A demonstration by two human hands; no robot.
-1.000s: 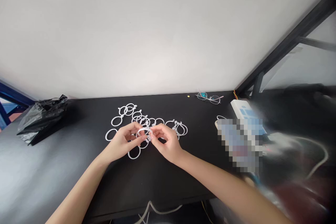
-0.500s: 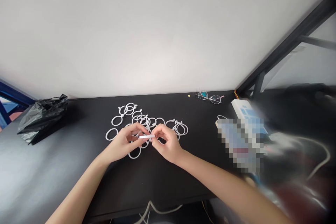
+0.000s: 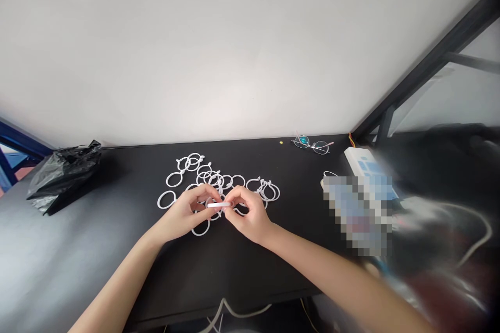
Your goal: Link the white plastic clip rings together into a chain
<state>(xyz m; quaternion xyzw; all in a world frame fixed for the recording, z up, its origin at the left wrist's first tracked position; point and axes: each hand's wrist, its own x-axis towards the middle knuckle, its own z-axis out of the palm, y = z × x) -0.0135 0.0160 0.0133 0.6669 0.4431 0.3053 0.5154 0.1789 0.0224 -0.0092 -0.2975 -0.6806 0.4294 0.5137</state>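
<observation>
1. Left hand (image 3: 183,214): bare, with the fingers curled. Thumb and forefinger pinch the left end of the held ring (image 3: 217,205).
2. Right hand (image 3: 250,217): bare, in the mirrored pose, pinching the right end of the same ring. The fingertips of the two hands almost meet.
3. Held ring: a thin, smooth hoop of white plastic, seen edge-on as a short flat bar. It sits between the two hands, just above the table and at the 6 o'clock edge of the ring pile.
4. Ring pile (image 3: 211,177): loose white hoops of the same kind, some with a small tab on the rim, overlapping and interlinked. They fan from 10 to 2 o'clock of the hands. A lone ring (image 3: 166,200) lies at 9 o'clock.
5. Table (image 3: 97,255): flat and matte black, with a dull sheen toward the left. Its far edge meets a plain white wall (image 3: 234,52) at 12 o'clock. Bare surface lies open at 8 o'clock and at 5 o'clock of the hands.
6. Bag (image 3: 62,174): crumpled glossy black plastic at 10 o'clock, well apart from the hands.
7. Spectacles (image 3: 312,144): thin wire frame with round lenses, at 1 o'clock near the far edge.
8. Power strip (image 3: 365,164): white and rectangular, at 2 o'clock, where the right side is crowded.
</observation>
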